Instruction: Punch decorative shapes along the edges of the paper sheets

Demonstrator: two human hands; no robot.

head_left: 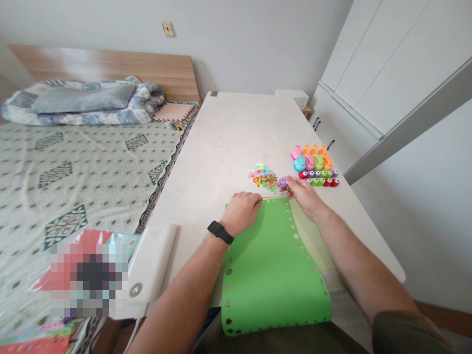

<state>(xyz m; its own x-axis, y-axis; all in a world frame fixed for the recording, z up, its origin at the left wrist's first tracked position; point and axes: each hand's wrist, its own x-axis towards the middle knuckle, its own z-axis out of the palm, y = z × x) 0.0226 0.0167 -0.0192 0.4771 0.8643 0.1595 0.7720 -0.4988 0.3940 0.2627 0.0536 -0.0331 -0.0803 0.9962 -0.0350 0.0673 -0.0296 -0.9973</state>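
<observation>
View from the wearer's head over a white counter (pixel 228 132) at which two bare hands work on a green sheet (pixel 275 265). The sheet lies on the near part of the counter, its near end curving down toward the wearer; small cut-out shapes run along its left, right and near edges. A pale yellow sheet (pixel 313 238) shows from beneath its right side. The right hand (pixel 302 196), just beyond the green sheet's far right corner, has its fingers closed around a small purple punch (pixel 283 182). The left hand (pixel 241 211), with a black watch (pixel 220 232) at the wrist, rests at the far left of the green sheet with its fingers curled; whether they grip the edge or only press on it cannot be told. Just left of the purple punch lies a loose pile of multicoloured paper bits (pixel 263 178). Beyond the right hand stand larger punches (pixel 311 158) in pink, orange, blue and green, with rows of smaller punches (pixel 319 174) in front. At the counter's near left lies a long white appliance (pixel 153 260); farther left is a bed (pixel 96 162) with folded bedding (pixel 84 101).
</observation>
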